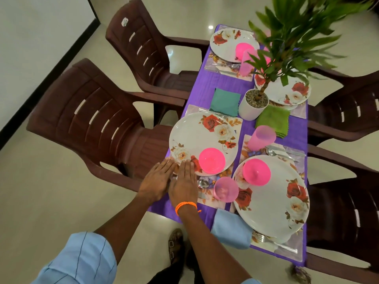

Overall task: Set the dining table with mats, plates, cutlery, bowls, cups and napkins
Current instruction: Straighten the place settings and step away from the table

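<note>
Nearly finished: four floral plates, pink bowls, cups, cutlery and napkins laid on the purple table (225,87). Left hand (156,182) and right hand (183,184) flat, fingers straight, gripping nothing, touching the nearest plate (196,138). Probably only final straightening left.

A bowl (212,160) sits on the nearest left plate (196,138), cup (226,189) just before it.

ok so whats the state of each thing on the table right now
left hand: flat, fingertips at plate rim
right hand: flat beside it
near-left plate: on mat, pink bowl on it
pink cup: upright, empty
teal napkin: folded
potted plant: upright
</note>
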